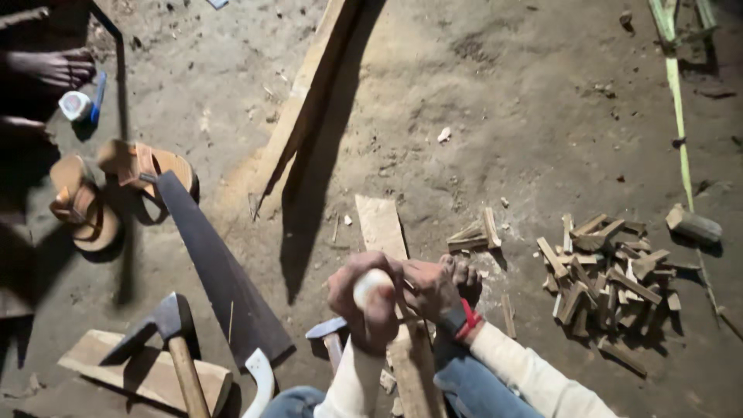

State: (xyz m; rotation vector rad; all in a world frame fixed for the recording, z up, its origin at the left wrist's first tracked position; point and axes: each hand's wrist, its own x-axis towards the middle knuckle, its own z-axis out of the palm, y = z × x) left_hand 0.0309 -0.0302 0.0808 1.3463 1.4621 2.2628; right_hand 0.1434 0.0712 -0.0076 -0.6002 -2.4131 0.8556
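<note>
The left hand (362, 300) is closed in a fist around a pale, rounded tool handle (373, 283), the rest of the tool hidden behind the hand. The right hand (430, 288), a red-and-black band at its wrist, is clamped over the top of a narrow wooden strip (414, 364) that runs down towards the person's knees at 6 o'clock; its fingers curl around the wood, right beside the left fist.

The two hands are touching or nearly so, which looks like the main risk: if the tool slips off the strip, it could catch the right hand's fingers or a toe, since a bare foot (465, 276) lies just at 1 o'clock of the hands. The strip rests loosely on a flat board (380, 223), so it could also twist or skid under pressure.

The surface is bare packed earth, dusty and uneven, lit harshly from above with deep shadows. A heap of short cut wood pieces (611, 282) lies at 3 o'clock, a smaller bundle (474, 232) at 1 o'clock. A handsaw (220, 271) lies at 9 o'clock, with a hatchet (172, 329) resting on a plank (147, 371) at 8 o'clock. Sandals (116, 186) sit at 10 o'clock, near another person's bare foot (50, 68). A long plank (306, 101) reaches towards 12 o'clock.
</note>
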